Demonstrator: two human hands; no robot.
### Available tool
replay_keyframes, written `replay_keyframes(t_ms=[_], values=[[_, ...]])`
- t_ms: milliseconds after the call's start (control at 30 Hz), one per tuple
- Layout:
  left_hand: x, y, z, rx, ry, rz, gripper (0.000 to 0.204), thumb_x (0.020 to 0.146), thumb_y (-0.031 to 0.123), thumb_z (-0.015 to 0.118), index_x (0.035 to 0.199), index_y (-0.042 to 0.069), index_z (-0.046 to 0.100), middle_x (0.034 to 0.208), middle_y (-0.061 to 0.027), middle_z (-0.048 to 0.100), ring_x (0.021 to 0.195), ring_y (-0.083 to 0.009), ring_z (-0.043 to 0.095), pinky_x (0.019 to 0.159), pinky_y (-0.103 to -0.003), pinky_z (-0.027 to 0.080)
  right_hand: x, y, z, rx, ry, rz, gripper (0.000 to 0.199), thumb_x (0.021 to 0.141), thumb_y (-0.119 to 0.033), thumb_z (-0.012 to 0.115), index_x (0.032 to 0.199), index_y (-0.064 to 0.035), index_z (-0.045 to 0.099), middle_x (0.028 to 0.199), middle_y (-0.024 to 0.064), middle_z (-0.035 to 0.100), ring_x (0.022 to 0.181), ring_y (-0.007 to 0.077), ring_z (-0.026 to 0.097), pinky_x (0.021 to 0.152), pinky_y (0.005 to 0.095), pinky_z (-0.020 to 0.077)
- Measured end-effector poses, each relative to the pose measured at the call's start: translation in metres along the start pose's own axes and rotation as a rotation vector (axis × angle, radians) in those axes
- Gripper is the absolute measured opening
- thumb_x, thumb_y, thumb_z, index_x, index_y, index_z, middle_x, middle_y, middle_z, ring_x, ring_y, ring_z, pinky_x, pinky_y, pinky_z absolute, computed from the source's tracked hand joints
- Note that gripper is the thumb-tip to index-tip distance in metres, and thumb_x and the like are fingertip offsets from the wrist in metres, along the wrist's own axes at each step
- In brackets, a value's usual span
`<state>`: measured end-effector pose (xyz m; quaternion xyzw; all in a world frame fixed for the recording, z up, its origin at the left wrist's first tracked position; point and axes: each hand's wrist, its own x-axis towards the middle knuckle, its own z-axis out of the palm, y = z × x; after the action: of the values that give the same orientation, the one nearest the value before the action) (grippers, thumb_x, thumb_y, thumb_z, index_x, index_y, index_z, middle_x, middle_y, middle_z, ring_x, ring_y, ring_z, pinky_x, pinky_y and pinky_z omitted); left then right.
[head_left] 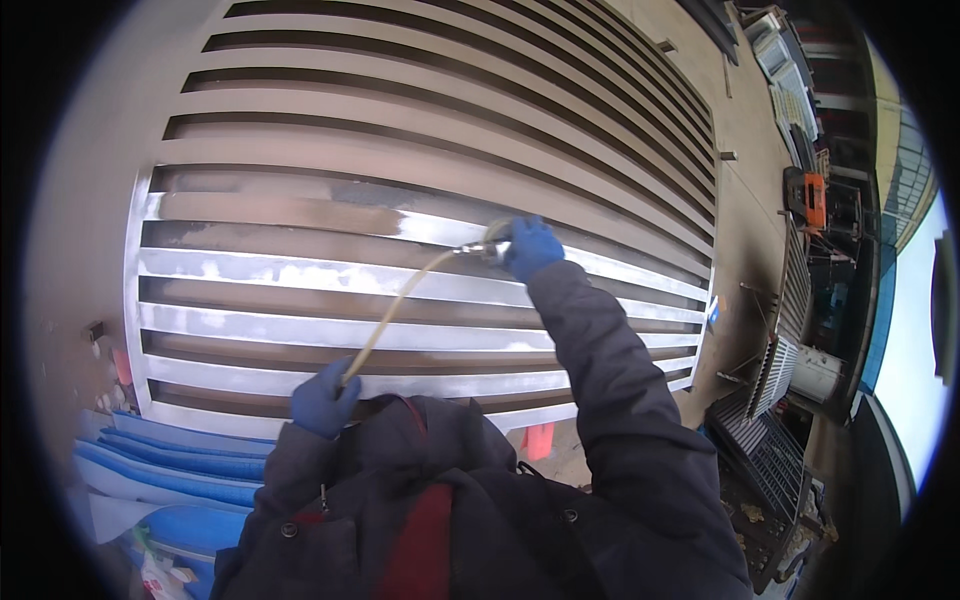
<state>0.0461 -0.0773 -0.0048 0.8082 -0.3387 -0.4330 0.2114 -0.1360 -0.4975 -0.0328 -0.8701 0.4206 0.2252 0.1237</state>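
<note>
My right hand (534, 247), in a blue glove, is closed around a small air sander (488, 250), which is partly hidden and blurred. The sander sits over one slat of a slatted metal panel (330, 270) in front of me. From its left end a pale yellow air hose (402, 297) runs down to my left hand (325, 400), also blue-gloved and closed round the hose. The nearer slats look silvery white and patchy. On the slat left of the sander there is a beige-brown stretch (270, 212) with a grey smear above it.
Brownish slats (450, 75) continue at the far side. Blue sheets (180, 470) are stacked at the lower left. A pinkish-red block (538, 441) is by the panel's near edge. Dark metal grates (765, 440) and an orange machine (814, 202) stand to the right.
</note>
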Motion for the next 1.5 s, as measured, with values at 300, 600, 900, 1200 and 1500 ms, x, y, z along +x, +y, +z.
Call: replay_keyframes(t_ms=[300,600,900,1200,1500], values=[[-0.047,-0.049,-0.011,-0.003,0.024,0.016,0.041,0.092,0.036,0.071,0.127,0.013,0.070,0.113,-0.0142,0.076,0.102,-0.0360,0.073,0.088,-0.046,0.059,0.013,0.043,-0.015,-0.143,-0.049,0.024,0.064,0.078,-0.031,0.088,0.132,-0.0146,0.058,0.136,0.0205,0.057,0.123,0.0421,0.062,0.101,0.0515,0.0555],[-0.093,-0.143,-0.067,-0.093,0.416,-0.260,0.029,0.098,0.037,0.072,0.110,0.012,0.077,0.090,-0.0129,0.076,0.080,-0.0301,0.074,0.072,-0.041,0.058,0.027,-0.117,-0.028,-0.148,0.031,-0.260,0.068,0.076,-0.032,0.089,0.133,-0.0133,0.057,0.132,0.0189,0.058,0.121,0.0399,0.062,0.099,0.0512,0.0562],[-0.126,-0.184,-0.108,-0.158,0.560,-0.268,0.024,0.095,0.031,0.078,0.108,0.011,0.080,0.073,-0.0095,0.072,0.062,-0.0180,0.068,0.062,-0.034,0.055,0.026,-0.219,-0.060,-0.280,0.017,-0.445,0.074,0.072,-0.042,0.088,0.131,-0.0085,0.060,0.132,0.0181,0.059,0.125,0.0377,0.059,0.100,0.0504,0.0524],[-0.188,-0.170,-0.093,-0.233,0.680,-0.241,0.023,0.091,0.024,0.084,0.110,0.012,0.080,0.072,-0.0022,0.067,0.061,-0.0098,0.061,0.058,-0.029,0.049,0.038,-0.231,-0.038,-0.312,0.152,-0.746,0.074,0.077,-0.052,0.085,0.134,-0.0115,0.062,0.133,0.0141,0.059,0.125,0.0333,0.059,0.102,0.0461,0.0501],[-0.188,-0.120,-0.129,-0.678,0.594,-0.233,0.028,0.099,0.020,0.077,0.123,0.005,0.074,0.084,0.0054,0.063,0.069,-0.0029,0.053,0.059,-0.021,0.044,0.023,-0.259,-0.026,-0.045,0.232,-0.364,0.079,0.078,-0.053,0.084,0.139,-0.0131,0.055,0.131,0.0120,0.061,0.123,0.0310,0.060,0.101,0.0470,0.0503]])
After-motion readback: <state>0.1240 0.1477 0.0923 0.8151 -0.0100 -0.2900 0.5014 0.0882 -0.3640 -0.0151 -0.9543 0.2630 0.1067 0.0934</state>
